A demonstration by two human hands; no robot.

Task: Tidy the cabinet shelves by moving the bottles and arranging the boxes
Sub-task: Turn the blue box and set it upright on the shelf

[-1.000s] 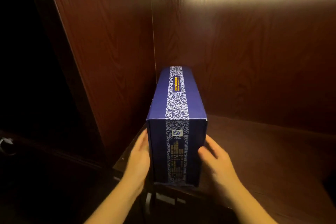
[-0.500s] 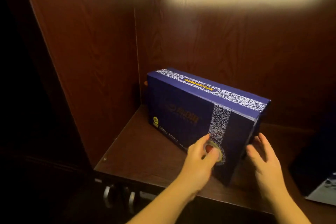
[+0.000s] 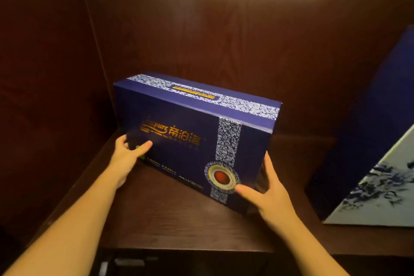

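A long dark blue box [image 3: 179,123] with a white patterned band, gold lettering and a red round emblem stands on the wooden cabinet shelf [image 3: 170,215], its broad front turned toward me and its left end near the back left corner. My left hand [image 3: 126,155] grips the box's lower left end, thumb on the front face. My right hand [image 3: 268,197] holds the lower right corner, thumb on the front and fingers around the right end.
A second box [image 3: 376,186], dark blue with a white face bearing blue ink-like marks, stands at the right edge of the shelf. Dark wooden walls close the shelf at the left [image 3: 44,96] and back [image 3: 224,40]. The shelf's front edge runs below my forearms.
The box has swung from end-on to broadside, its left end now near the back corner. My left hand moved from the emblem to the left end; my right hand wrapped the right corner.
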